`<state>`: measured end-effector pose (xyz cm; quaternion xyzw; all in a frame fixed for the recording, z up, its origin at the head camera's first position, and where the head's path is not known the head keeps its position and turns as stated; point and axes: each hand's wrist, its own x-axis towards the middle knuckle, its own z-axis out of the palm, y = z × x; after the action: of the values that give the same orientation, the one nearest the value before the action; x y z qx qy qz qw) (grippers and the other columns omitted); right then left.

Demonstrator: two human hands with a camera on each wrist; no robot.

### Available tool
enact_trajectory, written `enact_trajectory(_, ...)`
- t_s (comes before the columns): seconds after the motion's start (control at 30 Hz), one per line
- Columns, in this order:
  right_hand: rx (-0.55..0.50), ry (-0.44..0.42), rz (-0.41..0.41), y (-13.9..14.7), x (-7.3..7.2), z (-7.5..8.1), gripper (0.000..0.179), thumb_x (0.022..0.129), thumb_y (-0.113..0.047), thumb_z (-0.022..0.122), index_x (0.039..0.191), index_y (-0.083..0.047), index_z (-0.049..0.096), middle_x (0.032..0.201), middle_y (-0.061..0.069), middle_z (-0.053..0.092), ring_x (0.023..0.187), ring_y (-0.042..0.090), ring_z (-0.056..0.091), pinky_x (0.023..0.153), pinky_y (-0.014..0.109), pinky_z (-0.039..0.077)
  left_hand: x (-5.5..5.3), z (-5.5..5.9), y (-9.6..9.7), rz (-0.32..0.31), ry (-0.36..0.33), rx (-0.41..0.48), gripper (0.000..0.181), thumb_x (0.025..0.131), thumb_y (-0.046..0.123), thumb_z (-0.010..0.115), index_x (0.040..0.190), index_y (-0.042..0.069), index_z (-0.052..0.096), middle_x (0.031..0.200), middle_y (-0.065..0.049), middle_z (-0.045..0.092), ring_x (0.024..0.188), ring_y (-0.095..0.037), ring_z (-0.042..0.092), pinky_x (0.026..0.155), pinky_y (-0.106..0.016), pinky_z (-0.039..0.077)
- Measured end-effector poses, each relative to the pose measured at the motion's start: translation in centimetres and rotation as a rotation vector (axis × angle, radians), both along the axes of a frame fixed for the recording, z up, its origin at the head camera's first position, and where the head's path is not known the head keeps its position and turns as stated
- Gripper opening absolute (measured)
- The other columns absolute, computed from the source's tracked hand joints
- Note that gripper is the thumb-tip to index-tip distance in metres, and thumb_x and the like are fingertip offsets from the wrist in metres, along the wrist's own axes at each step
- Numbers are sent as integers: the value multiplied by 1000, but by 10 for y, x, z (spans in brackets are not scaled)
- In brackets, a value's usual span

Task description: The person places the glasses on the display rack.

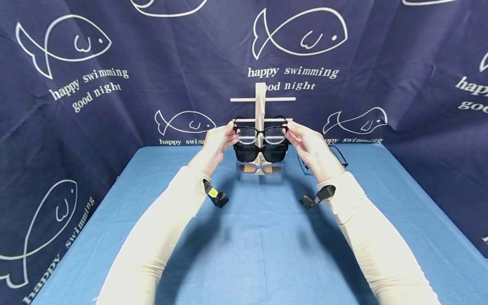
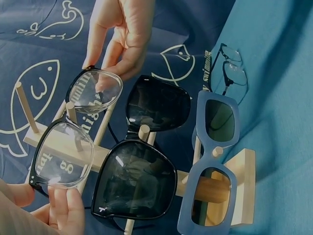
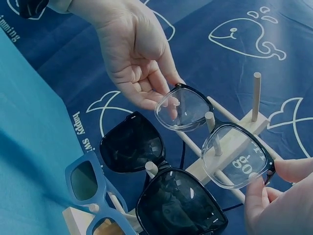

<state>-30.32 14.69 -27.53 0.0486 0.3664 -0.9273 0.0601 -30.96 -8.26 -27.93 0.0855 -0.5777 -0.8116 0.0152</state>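
Note:
Clear-lensed eyeglasses (image 1: 274, 134) with a black upper frame are held level by both hands in front of the wooden stand (image 1: 260, 93). My left hand (image 1: 218, 143) pinches one end of the frame near the hinge, thumb and fingers bent. At the opposite hinge, my right hand (image 1: 308, 146) grips the other end likewise. In the left wrist view, the eyeglasses' bridge (image 2: 65, 116) sits right at a peg end. Just below, black sunglasses (image 1: 274, 153) hang on the stand, and under those are blue-framed sunglasses (image 1: 273, 170).
Above the held pair, the top crossbar (image 1: 281, 99) spans the stand. Another pair of dark-framed glasses (image 1: 345, 163) lies on the blue tablecloth (image 1: 259, 237), partly behind my right hand. A navy curtain (image 1: 213, 55) with fish drawings hangs close behind the stand.

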Motion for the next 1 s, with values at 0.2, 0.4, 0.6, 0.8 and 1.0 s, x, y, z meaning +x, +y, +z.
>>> enact_trajectory(0.2, -7, -6, -3, -1, -1, -1, 17, 90, 11, 57, 82, 2, 70, 97, 8, 59, 86, 17, 60, 73, 19, 58, 1, -1, 0, -11, -3, 2, 16, 99, 16, 57, 92, 3, 62, 63, 2, 63, 54, -6, 58, 57, -14, 55)
enact_trajectory(0.4, -1, -21, -7, 0, 0, -2, 14, 90, 11, 58, 86, 3, 68, 98, 9, 59, 92, 17, 57, 80, 20, 58, 2, -2, -1, -6, -4, 12, 24, 99, 16, 57, 107, -5, 61, 64, 2, 63, 56, -7, 58, 57, -14, 55)
enact_trajectory(0.6, 44, -43, -28, 3, 1, -1, 10, 88, 10, 61, 87, 1, 66, 92, 9, 63, 85, 16, 64, 82, 20, 58, 4, -2, -4, 6, 4, 40, 14, 98, 14, 58, 89, 3, 59, 61, 1, 61, 56, -7, 58, 56, -14, 56)
enact_trajectory(0.8, 43, -56, -8, 8, 4, 0, 10, 89, 11, 59, 89, 1, 61, 93, 9, 61, 89, 15, 62, 98, 20, 51, 7, -1, -7, 17, 33, 29, 28, 97, 12, 58, 116, -9, 61, 63, 1, 62, 56, -7, 59, 58, -14, 56)
enact_trajectory(1.0, 22, -65, 3, 11, 5, 1, 14, 90, 10, 58, 100, 1, 57, 96, 10, 61, 94, 16, 60, 106, 20, 45, 11, -1, -12, 15, 62, 5, 40, 98, 11, 58, 129, -13, 53, 65, 2, 63, 56, -7, 59, 60, -14, 56)
